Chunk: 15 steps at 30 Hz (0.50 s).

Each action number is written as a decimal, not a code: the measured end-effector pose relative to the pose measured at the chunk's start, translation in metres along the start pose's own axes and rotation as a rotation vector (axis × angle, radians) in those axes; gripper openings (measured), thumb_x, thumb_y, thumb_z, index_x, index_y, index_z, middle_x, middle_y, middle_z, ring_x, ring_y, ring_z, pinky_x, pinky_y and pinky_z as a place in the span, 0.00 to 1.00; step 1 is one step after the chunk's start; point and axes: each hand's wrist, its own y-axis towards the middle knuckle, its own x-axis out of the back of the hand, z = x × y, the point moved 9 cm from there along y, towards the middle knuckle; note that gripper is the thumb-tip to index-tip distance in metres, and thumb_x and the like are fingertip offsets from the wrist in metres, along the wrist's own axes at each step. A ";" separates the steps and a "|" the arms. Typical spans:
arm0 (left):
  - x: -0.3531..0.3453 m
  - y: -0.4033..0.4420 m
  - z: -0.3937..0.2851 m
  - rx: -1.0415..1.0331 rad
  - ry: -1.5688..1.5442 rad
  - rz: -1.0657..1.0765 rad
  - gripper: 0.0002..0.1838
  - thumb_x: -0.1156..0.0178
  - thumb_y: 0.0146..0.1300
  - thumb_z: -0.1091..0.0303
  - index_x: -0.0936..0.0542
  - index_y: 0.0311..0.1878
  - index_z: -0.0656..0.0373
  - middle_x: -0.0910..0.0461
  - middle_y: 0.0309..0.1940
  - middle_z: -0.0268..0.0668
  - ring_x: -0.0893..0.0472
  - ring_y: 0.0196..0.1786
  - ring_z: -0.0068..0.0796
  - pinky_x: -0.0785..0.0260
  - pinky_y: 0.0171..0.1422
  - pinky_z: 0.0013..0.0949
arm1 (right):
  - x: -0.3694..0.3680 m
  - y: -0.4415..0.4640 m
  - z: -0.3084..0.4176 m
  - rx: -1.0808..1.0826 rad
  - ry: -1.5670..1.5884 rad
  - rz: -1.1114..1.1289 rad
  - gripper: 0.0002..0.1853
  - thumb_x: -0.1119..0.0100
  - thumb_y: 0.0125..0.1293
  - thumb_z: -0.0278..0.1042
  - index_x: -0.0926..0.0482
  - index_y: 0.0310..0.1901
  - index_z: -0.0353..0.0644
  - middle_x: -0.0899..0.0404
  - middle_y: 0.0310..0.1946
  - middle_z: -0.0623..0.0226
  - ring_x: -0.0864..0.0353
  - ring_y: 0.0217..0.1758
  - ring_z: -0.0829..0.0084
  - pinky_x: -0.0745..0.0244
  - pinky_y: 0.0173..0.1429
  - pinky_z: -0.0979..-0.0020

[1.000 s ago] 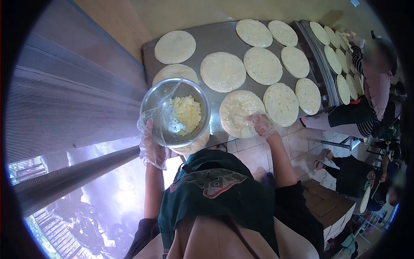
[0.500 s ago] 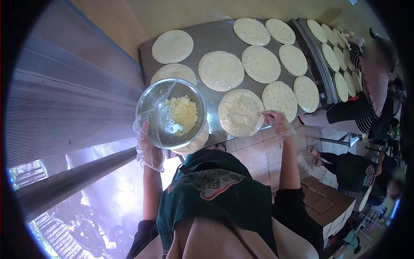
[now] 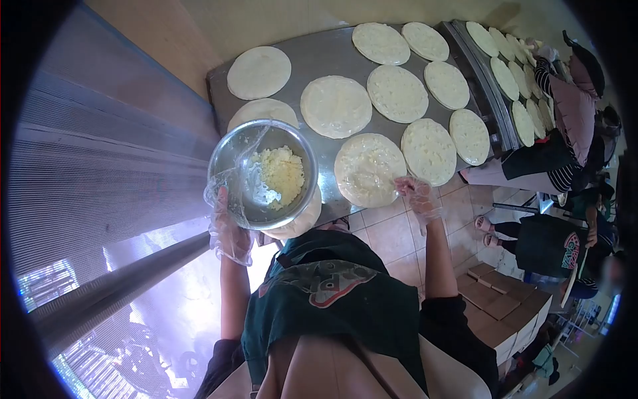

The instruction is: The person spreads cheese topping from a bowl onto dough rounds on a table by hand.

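My left hand, in a clear plastic glove, grips the rim of a steel bowl. Pale yellow crumbly stuff, much like grated cheese, lies in the bowl. At the lower right edge of a glossy dough round is my right hand, also gloved. Its fingers are drawn together, and whatever is between them is too small to make out. Beside it lies another dough round dotted with pale bits. The bowl partly covers two plainer rounds, one behind it and one below it.
Several more dough rounds lie on the metal table. A second table with rounds adjoins on the right, where a person stands. Another person holds a flat round farther off. Cardboard boxes are stacked at my right.
My right hand has shifted slightly left and down along the dough round's edge. The table view has moved a little up and left. My left hand and the bowl hardly differ.
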 end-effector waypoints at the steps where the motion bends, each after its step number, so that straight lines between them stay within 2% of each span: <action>1: -0.001 0.000 0.000 0.002 0.001 0.002 0.21 0.58 0.68 0.59 0.33 0.53 0.68 0.26 0.47 0.42 0.25 0.48 0.26 0.32 0.52 0.26 | -0.002 -0.003 -0.002 -0.001 0.001 -0.003 0.10 0.47 0.56 0.24 0.22 0.40 0.36 0.23 0.29 0.67 0.25 0.30 0.79 0.30 0.35 0.78; 3: 0.001 0.000 0.005 0.076 -0.148 -0.039 0.22 0.55 0.66 0.58 0.34 0.54 0.68 0.27 0.48 0.43 0.25 0.49 0.30 0.32 0.53 0.27 | -0.023 -0.010 0.005 -0.063 -0.014 0.065 0.13 0.49 0.55 0.21 0.25 0.43 0.37 0.24 0.28 0.67 0.26 0.30 0.78 0.30 0.35 0.78; 7: 0.004 0.004 0.007 0.068 -0.172 0.011 0.23 0.52 0.65 0.58 0.35 0.55 0.67 0.27 0.48 0.43 0.25 0.49 0.31 0.31 0.53 0.31 | -0.043 -0.017 0.016 -0.073 -0.161 0.006 0.14 0.50 0.54 0.22 0.24 0.43 0.37 0.24 0.27 0.67 0.26 0.29 0.78 0.30 0.35 0.77; 9: 0.004 0.004 0.007 0.079 -0.193 -0.006 0.23 0.52 0.65 0.58 0.36 0.56 0.67 0.27 0.48 0.44 0.26 0.49 0.31 0.32 0.54 0.31 | -0.042 -0.019 0.028 0.020 -0.461 -0.072 0.15 0.49 0.52 0.23 0.24 0.43 0.38 0.24 0.25 0.66 0.25 0.28 0.76 0.30 0.35 0.75; 12: 0.009 0.007 0.012 0.098 -0.203 0.016 0.24 0.52 0.65 0.58 0.36 0.56 0.67 0.28 0.48 0.44 0.26 0.50 0.31 0.33 0.55 0.31 | -0.047 -0.022 0.044 0.110 -0.626 -0.122 0.15 0.49 0.51 0.24 0.24 0.44 0.40 0.24 0.23 0.66 0.25 0.27 0.74 0.30 0.35 0.73; 15: 0.013 0.009 0.013 0.115 -0.211 -0.036 0.24 0.51 0.64 0.57 0.36 0.56 0.67 0.28 0.48 0.44 0.26 0.50 0.32 0.32 0.54 0.32 | -0.048 -0.025 0.042 0.069 -0.532 -0.190 0.15 0.48 0.51 0.24 0.24 0.44 0.40 0.25 0.24 0.65 0.25 0.29 0.73 0.30 0.36 0.73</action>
